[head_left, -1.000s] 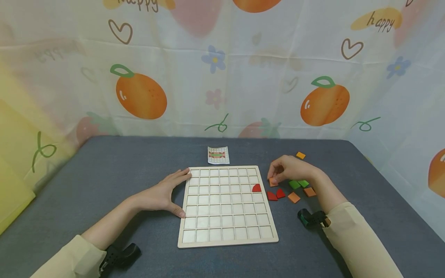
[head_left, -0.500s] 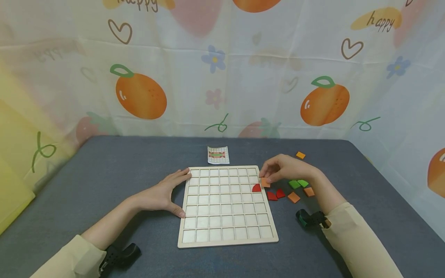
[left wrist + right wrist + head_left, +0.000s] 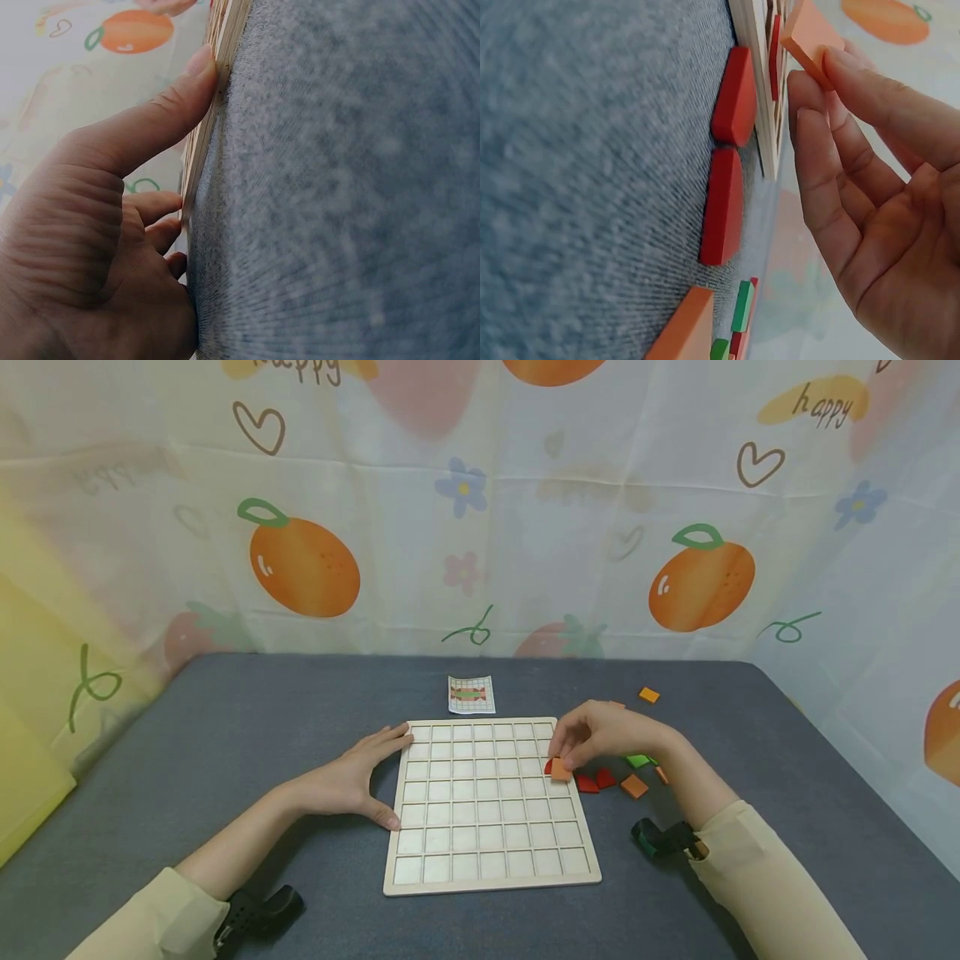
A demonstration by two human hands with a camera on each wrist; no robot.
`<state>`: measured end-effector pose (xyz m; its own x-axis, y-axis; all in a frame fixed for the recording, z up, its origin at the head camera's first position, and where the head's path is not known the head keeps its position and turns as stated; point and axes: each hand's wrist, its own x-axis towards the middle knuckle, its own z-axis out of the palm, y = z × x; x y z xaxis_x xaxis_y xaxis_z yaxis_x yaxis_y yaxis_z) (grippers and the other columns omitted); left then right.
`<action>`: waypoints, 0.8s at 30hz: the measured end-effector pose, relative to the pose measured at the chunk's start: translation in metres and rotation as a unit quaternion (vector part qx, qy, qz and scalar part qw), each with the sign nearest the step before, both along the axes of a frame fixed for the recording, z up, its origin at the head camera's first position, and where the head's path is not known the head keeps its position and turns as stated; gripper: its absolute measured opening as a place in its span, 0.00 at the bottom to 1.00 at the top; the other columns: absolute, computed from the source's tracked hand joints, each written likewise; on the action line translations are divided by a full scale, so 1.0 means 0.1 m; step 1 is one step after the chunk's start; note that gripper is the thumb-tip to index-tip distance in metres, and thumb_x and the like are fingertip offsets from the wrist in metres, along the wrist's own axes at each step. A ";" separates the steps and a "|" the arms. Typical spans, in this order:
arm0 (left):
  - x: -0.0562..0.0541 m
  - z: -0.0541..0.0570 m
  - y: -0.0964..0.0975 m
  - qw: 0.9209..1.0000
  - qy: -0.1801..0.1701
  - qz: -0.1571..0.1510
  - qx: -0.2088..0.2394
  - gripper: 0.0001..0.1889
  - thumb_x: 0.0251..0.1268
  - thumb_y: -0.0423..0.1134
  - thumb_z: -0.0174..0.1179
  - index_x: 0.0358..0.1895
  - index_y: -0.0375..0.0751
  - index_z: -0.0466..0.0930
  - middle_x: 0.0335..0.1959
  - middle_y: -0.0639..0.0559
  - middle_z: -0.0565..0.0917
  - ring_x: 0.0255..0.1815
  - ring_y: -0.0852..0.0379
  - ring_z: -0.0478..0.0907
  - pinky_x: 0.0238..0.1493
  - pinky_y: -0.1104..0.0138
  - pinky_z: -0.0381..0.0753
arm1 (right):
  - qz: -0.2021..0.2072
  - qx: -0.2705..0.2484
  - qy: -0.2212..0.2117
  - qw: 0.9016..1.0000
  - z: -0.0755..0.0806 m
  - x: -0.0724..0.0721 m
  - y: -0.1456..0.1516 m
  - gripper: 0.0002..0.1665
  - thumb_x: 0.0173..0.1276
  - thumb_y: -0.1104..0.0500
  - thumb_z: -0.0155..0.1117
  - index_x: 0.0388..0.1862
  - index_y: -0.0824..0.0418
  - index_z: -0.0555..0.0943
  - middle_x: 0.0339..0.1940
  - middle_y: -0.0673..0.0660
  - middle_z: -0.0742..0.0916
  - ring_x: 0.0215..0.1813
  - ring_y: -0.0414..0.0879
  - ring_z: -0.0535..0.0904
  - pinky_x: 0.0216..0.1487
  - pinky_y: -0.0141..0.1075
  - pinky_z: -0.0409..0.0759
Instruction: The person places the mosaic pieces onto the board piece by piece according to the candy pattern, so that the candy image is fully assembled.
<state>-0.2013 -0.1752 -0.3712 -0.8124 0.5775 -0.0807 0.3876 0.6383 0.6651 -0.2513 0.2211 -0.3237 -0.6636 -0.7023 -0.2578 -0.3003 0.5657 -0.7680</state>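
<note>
A wooden grid board (image 3: 480, 814) with pale square cells lies on the dark table. My left hand (image 3: 341, 779) spreads along its left side, thumb and fingertips on the rim; the left wrist view shows the thumb (image 3: 169, 112) against the board's edge. Over the board's right columns, my right hand (image 3: 607, 732) pinches an orange square tile (image 3: 560, 770) between thumb and fingers. The tile (image 3: 810, 41) is tilted in the right wrist view. Partly hidden behind it, a red quarter-round tile (image 3: 548, 767) sits in a cell.
Right of the board lie two red tiles (image 3: 587, 784), an orange tile (image 3: 633, 787) and green tiles (image 3: 637, 761), some partly covered by my right hand. A yellow-orange tile (image 3: 648, 695) lies farther back. A printed pattern card (image 3: 472, 695) rests behind the board.
My right hand has carried the orange tile leftward from beside the board to over its right columns, next to the red tile. My left hand has stayed put.
</note>
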 end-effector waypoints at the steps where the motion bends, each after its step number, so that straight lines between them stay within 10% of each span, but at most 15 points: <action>1: 0.00 0.00 0.00 1.000 -0.001 0.001 0.001 0.62 0.41 0.57 0.78 0.79 0.38 0.51 0.83 0.41 0.45 0.82 0.32 0.37 0.71 0.28 0.44 | 0.003 -0.002 -0.003 1.000 -0.01 0.00 -0.01 0.11 0.63 0.62 0.71 0.44 0.60 0.86 0.38 0.57 0.89 0.40 0.46 0.85 0.44 0.40 0.84; 24: -0.01 -0.01 0.00 1.000 -0.001 -0.002 0.005 0.62 0.41 0.56 0.78 0.78 0.38 0.51 0.83 0.41 0.45 0.82 0.31 0.37 0.70 0.27 0.43 | 0.022 0.026 0.020 0.999 -0.04 0.07 -0.11 0.05 0.61 0.63 0.72 0.36 0.60 0.87 0.33 0.55 0.91 0.34 0.45 0.86 0.39 0.39 0.84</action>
